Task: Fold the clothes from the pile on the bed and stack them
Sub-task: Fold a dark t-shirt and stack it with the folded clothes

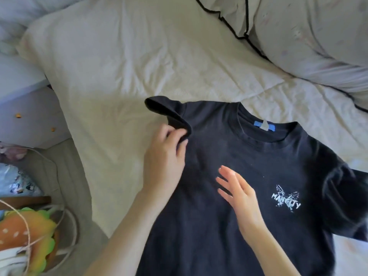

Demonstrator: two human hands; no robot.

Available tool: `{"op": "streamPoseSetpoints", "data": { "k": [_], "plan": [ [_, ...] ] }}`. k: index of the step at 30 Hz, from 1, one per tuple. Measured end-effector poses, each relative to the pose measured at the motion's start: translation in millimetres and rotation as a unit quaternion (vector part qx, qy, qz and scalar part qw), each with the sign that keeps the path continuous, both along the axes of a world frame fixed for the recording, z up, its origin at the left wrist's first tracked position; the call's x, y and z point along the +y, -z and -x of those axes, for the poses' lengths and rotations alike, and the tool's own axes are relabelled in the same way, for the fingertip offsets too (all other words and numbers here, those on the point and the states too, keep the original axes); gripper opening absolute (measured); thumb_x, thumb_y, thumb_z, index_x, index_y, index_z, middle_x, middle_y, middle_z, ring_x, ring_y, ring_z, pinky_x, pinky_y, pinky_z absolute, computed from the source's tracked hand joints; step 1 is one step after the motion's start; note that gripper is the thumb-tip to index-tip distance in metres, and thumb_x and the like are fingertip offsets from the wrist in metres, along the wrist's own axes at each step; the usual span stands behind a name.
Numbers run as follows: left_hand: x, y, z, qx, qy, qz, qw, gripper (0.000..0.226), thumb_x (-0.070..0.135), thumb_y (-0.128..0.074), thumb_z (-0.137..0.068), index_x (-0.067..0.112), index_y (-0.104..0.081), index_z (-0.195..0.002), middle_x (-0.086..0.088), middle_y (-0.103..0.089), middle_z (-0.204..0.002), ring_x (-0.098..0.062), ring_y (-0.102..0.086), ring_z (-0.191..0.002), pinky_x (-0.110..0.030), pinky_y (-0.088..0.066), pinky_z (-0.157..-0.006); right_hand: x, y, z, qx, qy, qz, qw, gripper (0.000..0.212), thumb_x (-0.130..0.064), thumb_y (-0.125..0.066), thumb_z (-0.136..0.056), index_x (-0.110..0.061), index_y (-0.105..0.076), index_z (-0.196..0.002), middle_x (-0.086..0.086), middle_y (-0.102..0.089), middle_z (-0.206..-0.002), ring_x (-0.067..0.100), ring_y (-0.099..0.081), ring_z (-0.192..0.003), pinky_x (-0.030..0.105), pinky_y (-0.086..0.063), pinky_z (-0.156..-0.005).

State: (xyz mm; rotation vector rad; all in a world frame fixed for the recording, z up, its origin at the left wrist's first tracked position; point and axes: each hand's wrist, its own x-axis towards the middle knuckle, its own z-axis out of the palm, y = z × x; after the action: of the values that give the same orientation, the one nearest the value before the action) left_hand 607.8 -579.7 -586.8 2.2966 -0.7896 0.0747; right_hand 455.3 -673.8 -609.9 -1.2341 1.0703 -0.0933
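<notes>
Black T-shirt [249,196] flat on bed [129,66], collar at 12 o'clock. Left hand [165,156] pinching sleeve [169,114] at 10 o'clock; right hand [239,194] flat, fingers straight, probably pressing chest. Risk: sleeve slipping, uneven crooked fold.

Bed [127,62], cream quilted cover. Lying on it: black T-shirt [249,176], spread face up; beyond the T-shirt's collar, pale duvet [310,36] with black piping, bunched.
</notes>
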Motion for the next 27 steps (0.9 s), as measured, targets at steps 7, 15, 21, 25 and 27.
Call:
{"op": "streamPoseSetpoints", "data": {
  "k": [7, 15, 21, 25, 27],
  "plan": [
    [13.5, 38.6, 45.4, 0.041, 0.173, -0.167, 0.97, 0.021, 0.018, -0.068, -0.085, 0.012, -0.07, -0.105, -0.003, -0.064, -0.096, -0.024, -0.061, -0.087, -0.038, -0.05, -0.071, -52.4, 0.9, -4.2, 0.084, 0.1, 0.125, 0.984, 0.038, -0.043, -0.045, -0.096, -0.026, -0.051, -0.129, -0.007, -0.055, -0.129, 0.007, -0.05, -0.117, 0.028, -0.038, -0.1],
    [27.9, 60.4, 1.5, 0.255, -0.128, -0.059, 0.957, 0.027, 0.026, -0.058, -0.091, 0.013, -0.058, -0.115, -0.001, -0.059, -0.106, -0.017, -0.055, -0.096, -0.022, -0.038, -0.08, -77.7, 26.4, -121.1, 0.125, -0.23, 0.406, 0.876, 0.054, -0.05, -0.043, -0.094, -0.019, -0.043, -0.138, 0.003, -0.048, -0.137, 0.025, -0.04, -0.127, 0.046, -0.031, -0.103],
    [41.4, 70.2, -0.7, 0.302, -0.102, -0.087, 0.944, 0.023, 0.031, -0.05, -0.095, 0.016, -0.058, -0.11, 0.017, -0.053, -0.082, -0.01, -0.053, -0.081, -0.015, -0.033, -0.069, -79.9, 42.5, -190.2, 0.15, -0.239, 0.312, 0.907, 0.024, -0.042, -0.051, -0.091, -0.018, -0.057, -0.096, -0.003, -0.056, -0.085, 0.025, -0.056, -0.096, 0.04, -0.04, -0.091],
    [51.4, 70.9, 0.2, 0.317, -0.089, -0.061, 0.942, 0.02, 0.025, -0.049, -0.096, 0.015, -0.058, -0.111, 0.024, -0.051, -0.079, 0.007, -0.05, -0.073, 0.002, -0.034, -0.066, -82.1, 51.6, -195.4, 0.114, -0.214, 0.287, 0.927, 0.021, -0.032, -0.057, -0.09, -0.014, -0.064, -0.099, -0.002, -0.06, -0.085, 0.023, -0.059, -0.094, 0.032, -0.047, -0.078],
    [55.5, 70.8, -0.9, 0.33, -0.095, -0.069, 0.937, 0.021, 0.02, -0.05, -0.096, 0.012, -0.058, -0.113, 0.014, -0.057, -0.087, -0.001, -0.052, -0.078, 0.0, -0.033, -0.066, -81.7, 53.6, -191.8, 0.108, -0.224, 0.294, 0.923, 0.024, -0.034, -0.057, -0.091, -0.014, -0.064, -0.103, -0.001, -0.061, -0.09, 0.02, -0.058, -0.092, 0.029, -0.044, -0.074]
  ]
}}
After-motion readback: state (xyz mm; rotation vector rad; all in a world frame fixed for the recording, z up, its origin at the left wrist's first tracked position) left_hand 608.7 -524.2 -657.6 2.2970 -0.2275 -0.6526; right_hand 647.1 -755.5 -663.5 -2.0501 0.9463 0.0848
